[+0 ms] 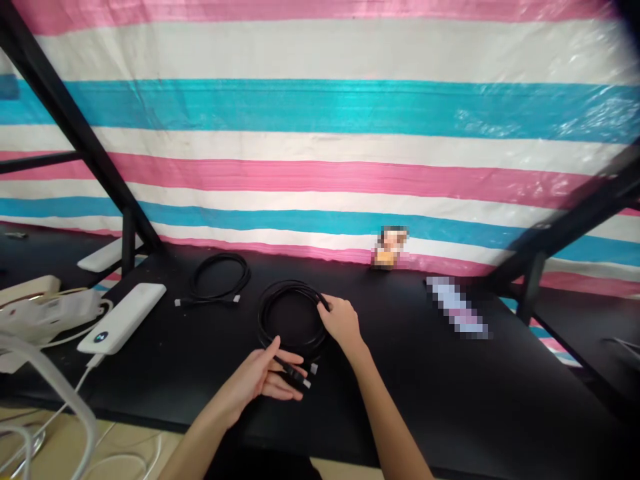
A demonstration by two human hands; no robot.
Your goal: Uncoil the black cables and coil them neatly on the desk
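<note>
A large coil of black cable [267, 313] lies on the black table in front of me. My right hand [340, 321] grips the coil's right side, its fingers closed round the strands. At the coil's lower edge my left hand [265, 379] is turned partly palm up, with the thumb over a cable end. That black plug [295, 375] with a pale tip lies across its fingers. A second pale tip [313, 368] shows just beside it. Farther left, a smaller coil of black cable [196, 277] rests on the table, both its pale-tipped ends toward me.
A white power bank [125, 319] with a cable plugged in lies left. Beyond it are a white power strip [60, 313] and another white device [105, 255]. Two blurred items stand or lie at the right. Black frame bars slope on both sides before a striped sheet [320, 107].
</note>
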